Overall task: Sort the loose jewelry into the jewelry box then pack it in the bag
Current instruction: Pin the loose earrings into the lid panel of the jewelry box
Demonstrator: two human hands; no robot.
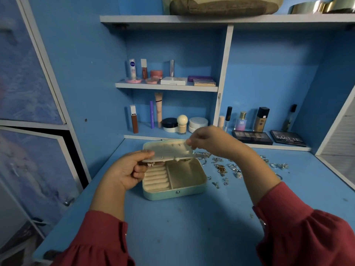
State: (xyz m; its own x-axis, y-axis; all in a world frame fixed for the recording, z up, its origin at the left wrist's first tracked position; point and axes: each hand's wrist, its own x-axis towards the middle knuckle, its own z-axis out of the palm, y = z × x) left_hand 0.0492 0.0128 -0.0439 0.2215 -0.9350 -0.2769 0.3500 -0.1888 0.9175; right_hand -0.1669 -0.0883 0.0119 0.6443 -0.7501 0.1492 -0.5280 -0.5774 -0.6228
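Note:
A mint-green jewelry box (173,194) stands open on the blue desk, with cream ring rolls on its left and an open compartment on its right. My left hand (127,170) grips the cream earring flap (169,152) at its left edge and also holds a small silver piece (150,164). My right hand (209,142) pinches the flap's upper right corner. Loose silver and gold jewelry (233,169) lies scattered on the desk right of the box. No bag is clearly seen.
Cosmetics line the shelves behind the box: bottles, jars (197,123) and two dark eyeshadow palettes (251,137) at the back right. A cabinet door (28,169) stands at the left. The blue desk (192,227) stretches toward me.

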